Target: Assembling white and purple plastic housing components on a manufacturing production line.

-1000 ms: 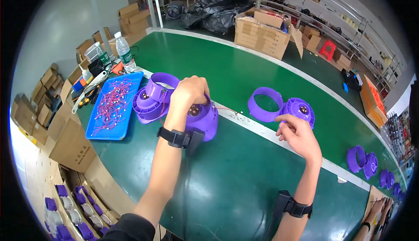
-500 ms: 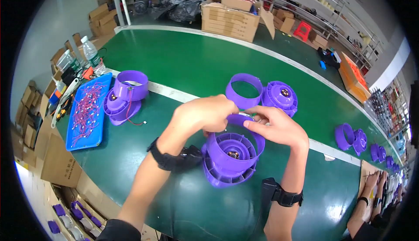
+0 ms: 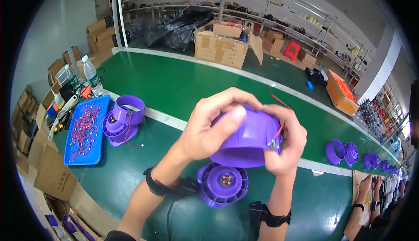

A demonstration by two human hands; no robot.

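A purple plastic ring-shaped housing (image 3: 246,132) is held up and tilted between my hands. My left hand (image 3: 209,129) wraps its left side, thumb across the outer wall. On the opposite side, my right hand (image 3: 290,138) closes round the wall, fingers over the top. A small connector (image 3: 273,144) sits on the wall by my right thumb. From there a red wire (image 3: 279,132) runs up past my fingers, its white plug (image 3: 273,85) free in the air. On the table beneath is a round purple fan base (image 3: 223,184) with a copper-coloured motor centre.
At the left, a blue tray (image 3: 104,123) holds many red wires, beside another purple ring (image 3: 133,105) on its base. Bottles (image 3: 91,73) and tools stand behind the tray. More purple parts (image 3: 336,151) line the right; another person's hands (image 3: 364,188) work there.
The ring has been lifted off the fan base and tipped, its wire now showing on the right. My hands have shifted to its sides. The view has tilted upward; the parts behind are hidden.
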